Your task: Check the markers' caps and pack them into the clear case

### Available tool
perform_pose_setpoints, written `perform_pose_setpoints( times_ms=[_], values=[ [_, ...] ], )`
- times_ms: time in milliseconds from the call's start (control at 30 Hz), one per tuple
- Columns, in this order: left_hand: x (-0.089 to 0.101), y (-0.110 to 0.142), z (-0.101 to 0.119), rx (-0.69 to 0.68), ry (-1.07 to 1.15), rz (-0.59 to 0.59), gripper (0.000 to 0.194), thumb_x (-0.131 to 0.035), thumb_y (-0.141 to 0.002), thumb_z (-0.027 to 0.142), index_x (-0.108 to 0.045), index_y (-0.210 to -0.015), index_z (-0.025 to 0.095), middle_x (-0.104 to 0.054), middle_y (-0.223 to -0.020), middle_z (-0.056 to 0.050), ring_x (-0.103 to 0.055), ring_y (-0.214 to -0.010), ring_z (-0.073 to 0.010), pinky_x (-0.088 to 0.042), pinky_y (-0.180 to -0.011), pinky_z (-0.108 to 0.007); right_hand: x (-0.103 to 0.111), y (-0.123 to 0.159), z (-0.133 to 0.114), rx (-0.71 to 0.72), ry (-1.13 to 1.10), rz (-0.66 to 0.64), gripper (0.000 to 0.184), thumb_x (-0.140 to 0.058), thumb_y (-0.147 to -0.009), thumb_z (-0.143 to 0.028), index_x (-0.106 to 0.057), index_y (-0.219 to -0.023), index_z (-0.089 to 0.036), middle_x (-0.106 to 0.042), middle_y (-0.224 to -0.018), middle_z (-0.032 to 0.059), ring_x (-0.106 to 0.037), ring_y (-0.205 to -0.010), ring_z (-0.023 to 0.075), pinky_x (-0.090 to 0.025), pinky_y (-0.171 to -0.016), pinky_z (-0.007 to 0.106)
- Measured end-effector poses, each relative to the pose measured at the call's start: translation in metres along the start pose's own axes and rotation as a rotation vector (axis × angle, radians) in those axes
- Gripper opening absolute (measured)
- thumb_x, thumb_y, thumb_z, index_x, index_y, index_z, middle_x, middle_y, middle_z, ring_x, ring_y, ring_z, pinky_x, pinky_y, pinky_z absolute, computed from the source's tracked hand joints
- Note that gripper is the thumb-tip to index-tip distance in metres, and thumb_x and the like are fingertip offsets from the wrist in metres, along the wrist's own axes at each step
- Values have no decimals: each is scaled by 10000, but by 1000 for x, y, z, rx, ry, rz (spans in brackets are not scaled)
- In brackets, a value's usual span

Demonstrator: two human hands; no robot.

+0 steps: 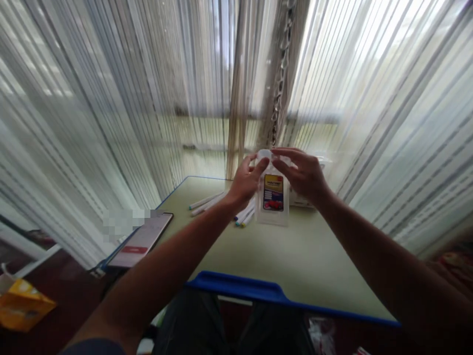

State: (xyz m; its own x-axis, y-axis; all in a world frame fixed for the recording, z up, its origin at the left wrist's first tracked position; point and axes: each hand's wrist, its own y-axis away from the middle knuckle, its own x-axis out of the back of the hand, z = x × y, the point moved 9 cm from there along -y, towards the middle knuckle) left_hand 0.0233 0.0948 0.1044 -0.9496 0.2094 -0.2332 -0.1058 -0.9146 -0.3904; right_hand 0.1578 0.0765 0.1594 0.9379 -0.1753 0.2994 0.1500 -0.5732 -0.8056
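A clear plastic case [272, 218] with a yellow, dark blue and red label stands on the table in front of me. At its top is a whitish, rounded plastic piece [264, 155]; whether this is a lid or a handle I cannot tell. My left hand [247, 181] pinches that piece from the left, thumb in front. From the right, my right hand [301, 172] closes its thumb and fingers on the upper part of the case. White markers with coloured ends [207, 202] lie left of the case, and several more markers [246, 214] lie right beside it.
The pale green table [221, 246] has a blue rim with a raised front ledge [240, 286]. A phone [144, 241] lies at the left edge. Behind the right hand sits a white box [301, 199]. Striped sheer curtains [207, 74] hang behind the table. A yellow bag [25, 303] is at lower left.
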Motion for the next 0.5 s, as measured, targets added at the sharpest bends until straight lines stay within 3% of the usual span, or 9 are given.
perform_pose_setpoints(
  times_ms=[100, 167, 300, 500],
  values=[
    [16, 15, -18, -13, -28, 68, 568, -677, -863, 558, -534, -1293, 216, -683, -1071, -125, -693, -857, -234, -558, -712, -352, -20, 22, 21, -156, -194, -19, 316, -793, -791, -390, -764, -1066, -235, -754, -960, 61, -699, -871, 219, -580, -760, 405],
    [23, 18, -29, -15, -50, 94, 566, -680, -862, 554, -539, -1291, 211, -667, -1093, -126, -684, -888, -238, -557, -741, -359, -28, 32, 34, -237, -269, -8, 326, -828, -747, -393, -763, -1024, -232, -760, -908, 41, -697, -841, 212, -572, -780, 404],
    [28, 27, -47, 21, -74, 118, 554, -684, -861, 545, -555, -1282, 209, -631, -1169, -142, -670, -951, -255, -556, -790, -386, -35, 49, 48, -348, -353, -9, 328, -848, -729, -382, -745, -998, -226, -758, -930, 38, -696, -870, 209, -560, -829, 400],
    [17, 55, -51, 65, -56, 81, 502, -647, -892, 538, -546, -1282, 238, -631, -1198, -118, -674, -955, -243, -566, -803, -387, -28, 70, 34, -325, -319, -43, 248, -818, -788, -272, -741, -1022, -242, -717, -1142, 57, -665, -1092, 227, -494, -1020, 421]
  ],
)
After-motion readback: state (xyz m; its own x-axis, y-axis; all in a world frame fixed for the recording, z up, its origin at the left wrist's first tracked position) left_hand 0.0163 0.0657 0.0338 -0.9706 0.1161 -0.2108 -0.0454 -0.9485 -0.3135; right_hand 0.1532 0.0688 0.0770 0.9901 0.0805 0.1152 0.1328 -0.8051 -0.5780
